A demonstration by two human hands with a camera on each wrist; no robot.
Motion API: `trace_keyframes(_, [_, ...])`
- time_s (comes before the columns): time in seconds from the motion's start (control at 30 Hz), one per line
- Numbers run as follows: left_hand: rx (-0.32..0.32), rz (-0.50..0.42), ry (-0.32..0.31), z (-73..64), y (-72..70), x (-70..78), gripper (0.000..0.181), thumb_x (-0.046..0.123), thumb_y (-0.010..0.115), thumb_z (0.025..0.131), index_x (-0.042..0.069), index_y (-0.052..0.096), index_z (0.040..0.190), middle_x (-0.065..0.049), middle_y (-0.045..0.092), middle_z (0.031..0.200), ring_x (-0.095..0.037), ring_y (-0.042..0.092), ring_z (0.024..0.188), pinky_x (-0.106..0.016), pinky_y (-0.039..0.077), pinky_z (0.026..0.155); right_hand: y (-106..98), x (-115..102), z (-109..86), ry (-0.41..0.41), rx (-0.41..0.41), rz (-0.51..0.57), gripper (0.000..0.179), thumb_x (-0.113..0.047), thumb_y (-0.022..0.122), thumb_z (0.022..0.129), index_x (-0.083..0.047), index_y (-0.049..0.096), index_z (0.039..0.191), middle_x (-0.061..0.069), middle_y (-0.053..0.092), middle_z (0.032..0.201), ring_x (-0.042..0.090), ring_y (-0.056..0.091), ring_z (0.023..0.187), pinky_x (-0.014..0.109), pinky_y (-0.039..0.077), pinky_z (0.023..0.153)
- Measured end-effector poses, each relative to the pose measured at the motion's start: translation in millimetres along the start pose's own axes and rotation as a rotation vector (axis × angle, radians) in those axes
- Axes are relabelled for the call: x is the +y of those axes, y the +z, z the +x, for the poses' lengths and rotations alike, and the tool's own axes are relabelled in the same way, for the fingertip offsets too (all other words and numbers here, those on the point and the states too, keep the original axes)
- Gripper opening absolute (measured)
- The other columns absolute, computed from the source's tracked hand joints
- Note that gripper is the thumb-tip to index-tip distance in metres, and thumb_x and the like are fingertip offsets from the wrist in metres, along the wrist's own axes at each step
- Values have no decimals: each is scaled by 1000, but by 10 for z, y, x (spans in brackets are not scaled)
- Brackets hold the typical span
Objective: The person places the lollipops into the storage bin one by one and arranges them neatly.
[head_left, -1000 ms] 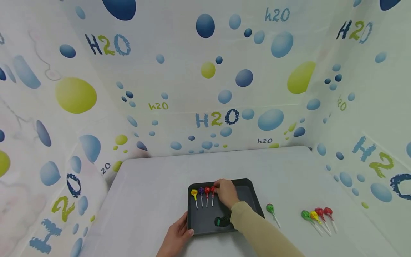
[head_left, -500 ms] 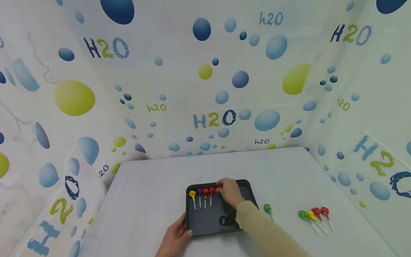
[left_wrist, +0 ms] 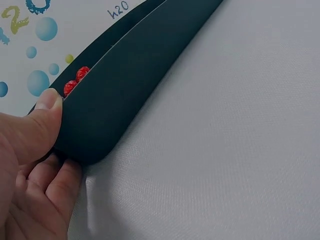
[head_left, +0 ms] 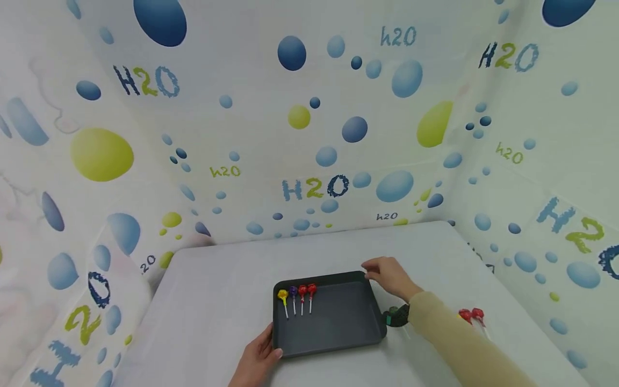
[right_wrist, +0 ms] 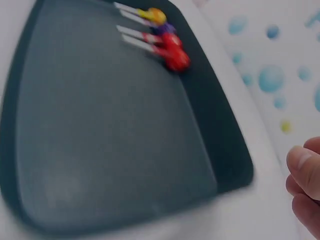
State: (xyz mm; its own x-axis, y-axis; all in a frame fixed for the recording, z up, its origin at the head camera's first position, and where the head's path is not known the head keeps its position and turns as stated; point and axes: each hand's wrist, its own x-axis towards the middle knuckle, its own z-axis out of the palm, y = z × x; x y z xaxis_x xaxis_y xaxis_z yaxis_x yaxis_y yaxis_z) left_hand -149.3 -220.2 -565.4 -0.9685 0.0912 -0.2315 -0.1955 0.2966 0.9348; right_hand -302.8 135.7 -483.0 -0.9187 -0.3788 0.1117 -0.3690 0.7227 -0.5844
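A dark rectangular baking tray (head_left: 338, 325) lies on the white table. Along its far left side stand lollipops in a row: a yellow one (head_left: 282, 295), a purple one (head_left: 293, 291) and two red ones (head_left: 307, 289), sticks toward me. My left hand (head_left: 256, 357) grips the tray's near left corner; in the left wrist view its thumb lies on the rim and its fingers tuck below. Near the far right corner, my right hand (head_left: 390, 277) hovers with loosely bent fingers, and the right wrist view shows nothing between thumb and fingers (right_wrist: 305, 172).
Right of the tray, a green lollipop (head_left: 393, 310) is mostly hidden by the right wrist's dark band (head_left: 399, 317). Farther right, red lollipops (head_left: 477, 313) and a bit of yellow show beside the sleeve (head_left: 450, 333). A wall printed with bubbles (head_left: 326, 156) rises behind the table.
My right hand has moved right, from beside the last red lollipop to the tray's far right corner. The row of lollipops stays put; my left hand keeps its grip on the tray.
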Motion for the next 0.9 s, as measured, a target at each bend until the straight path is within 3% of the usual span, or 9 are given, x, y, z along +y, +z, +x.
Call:
trace_keyframes(0.2, [8, 6, -21, 13, 14, -5, 86, 23, 73, 96, -17, 23, 154, -39, 27, 159, -50, 33, 147, -38, 49, 113, -419, 349, -165, 67, -1, -34, 31, -6, 67, 97, 3, 70, 126, 21, 73, 122, 31, 72, 107, 49, 63, 95])
trace_keyframes(0.37, [23, 12, -50, 42, 39, 14, 83, 17, 72, 96, -16, 23, 154, -38, 27, 159, -49, 34, 147, -39, 49, 113, -569, 517, -308, 118, 0, -39, 31, -7, 67, 98, 2, 69, 127, 20, 73, 123, 32, 71, 110, 51, 62, 98])
trace_keyframes(0.63, [32, -6, -44, 1, 69, 25, 83, 16, 72, 95, -17, 23, 154, -38, 26, 159, -49, 33, 148, -33, 50, 111, -401, 600, -537, 123, -61, -7, 29, -7, 69, 96, 2, 72, 123, 18, 74, 119, 30, 72, 107, 47, 64, 94])
trace_keyframes(0.9, [36, -9, -49, -46, 115, 38, 83, 13, 72, 95, -18, 22, 153, -39, 24, 159, -50, 30, 148, -37, 47, 112, -132, 585, -774, 178, -92, 68, 28, -9, 75, 91, 1, 74, 117, 12, 76, 112, 25, 72, 102, 46, 63, 95])
